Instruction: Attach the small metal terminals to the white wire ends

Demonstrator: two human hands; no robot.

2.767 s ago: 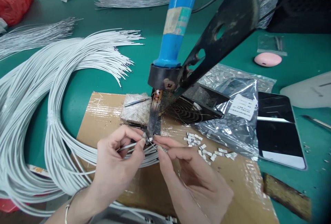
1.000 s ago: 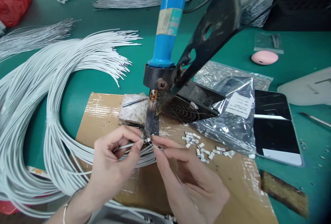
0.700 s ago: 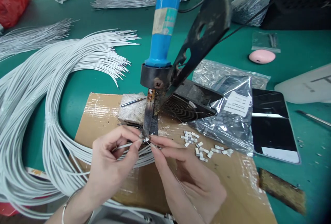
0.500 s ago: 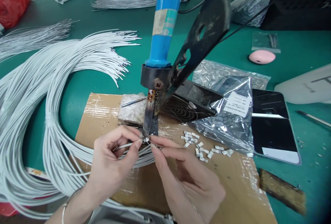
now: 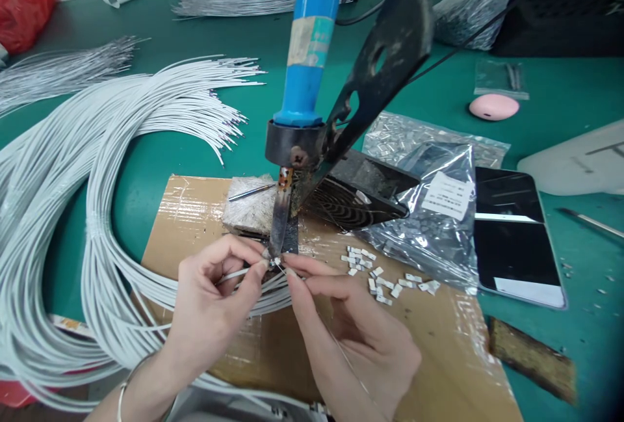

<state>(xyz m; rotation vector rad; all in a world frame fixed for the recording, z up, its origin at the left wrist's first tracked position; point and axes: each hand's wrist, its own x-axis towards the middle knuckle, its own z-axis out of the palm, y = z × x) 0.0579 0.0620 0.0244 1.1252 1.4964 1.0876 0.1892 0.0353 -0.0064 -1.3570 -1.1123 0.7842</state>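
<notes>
Right under the blue soldering iron, by its dark tip, both hands meet above the cardboard on the green tabletop. L hand: fingers pinched tight, no visible gap, on a white wire just beside the tip. R hand: thumb + index also pressed tog., holding a thin silvery strand that runs back across the palm. Btwn the two sits a tiny shiny pc., at the tip's lower end; too small to tell if it actually touches the iron or how it's joined to the wire.

Black bracket holds iron tilted, tip down. Wire bundle loops off L; loose white pcs. lie on the cardboard to the R, near the clear bag.

Step in hand, my read: soldering, w/ the strand (prob. solder) brought up to the joint. Next move prob. calls for a steady L pinch & a small, controlled R feed, w/o jogging the joint; fingertips v. close to hot metal, so burn risk.
</notes>
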